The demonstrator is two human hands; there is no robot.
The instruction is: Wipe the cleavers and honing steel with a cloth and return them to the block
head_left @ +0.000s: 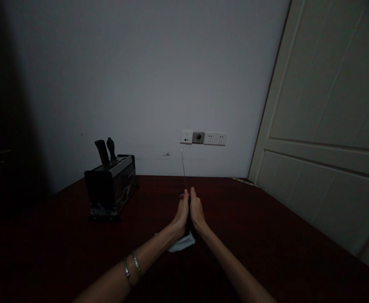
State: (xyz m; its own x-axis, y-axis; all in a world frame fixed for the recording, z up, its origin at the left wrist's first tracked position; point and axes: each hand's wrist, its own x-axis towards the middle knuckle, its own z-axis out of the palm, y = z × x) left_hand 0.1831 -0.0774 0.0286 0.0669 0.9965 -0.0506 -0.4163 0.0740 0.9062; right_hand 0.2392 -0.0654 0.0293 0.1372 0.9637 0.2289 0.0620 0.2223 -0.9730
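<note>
My left hand [181, 212] and my right hand [197, 210] stand upright, palms facing, fingers together and straight. Pressed between the palms is a narrow dark thing, mostly hidden. A thin, straight metal piece [183, 168] rises from the fingertips and leans slightly left; I cannot tell whether it is a rod or a blade seen edge-on. Beneath my hands a crumpled white cloth [182, 243] lies on the dark red table [250, 235]. Two bracelets [131, 268] circle my left forearm.
A black holder [100, 191] with a see-through side stands at the left, two black handles [102, 152] sticking out of its top. Behind the table is a pale wall with switches and sockets [214, 138]. A panelled white door [326, 168] borders the right side.
</note>
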